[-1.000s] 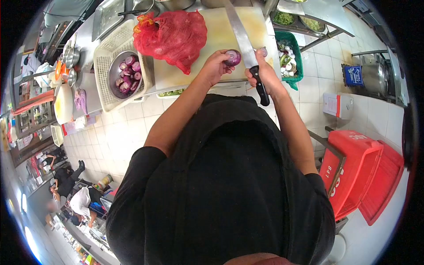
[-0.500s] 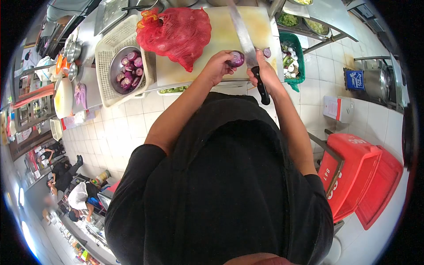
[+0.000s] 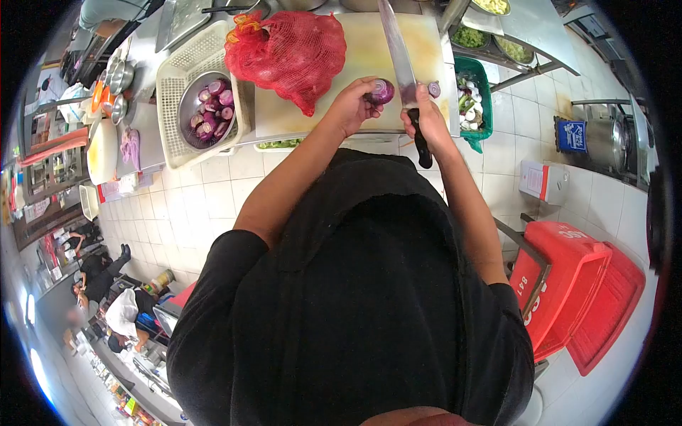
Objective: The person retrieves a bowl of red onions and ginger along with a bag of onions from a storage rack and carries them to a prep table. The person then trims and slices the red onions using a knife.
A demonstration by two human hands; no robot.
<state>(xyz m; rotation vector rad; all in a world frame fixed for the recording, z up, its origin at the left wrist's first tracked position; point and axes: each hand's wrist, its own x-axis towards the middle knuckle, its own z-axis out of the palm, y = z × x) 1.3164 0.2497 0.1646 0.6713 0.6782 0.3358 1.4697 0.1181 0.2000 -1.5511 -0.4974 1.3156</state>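
My left hand (image 3: 353, 106) is closed around a red onion (image 3: 382, 91) above the front of the cutting board (image 3: 369, 53). In my right hand (image 3: 429, 121) is a large knife (image 3: 401, 53) with a black handle; its blade points away from me. A cut onion piece (image 3: 434, 89) lies on the board just beyond my right hand, to the right of the blade. To the left, a red mesh bag (image 3: 291, 57) rests on the board, its contents showing through as round bulges.
Several red onions (image 3: 214, 110) fill a metal bowl (image 3: 186, 99) inside a cream plastic basket (image 3: 169, 135) at left. A green basket (image 3: 485, 124) with vegetable scraps stands right of the board. A red bin (image 3: 568, 277) is at lower right. Other people (image 3: 124, 312) work at far left.
The onion in my left hand has turned, so its cut face shows less. The knife has swung slightly more upright. The whole view has shifted a little.
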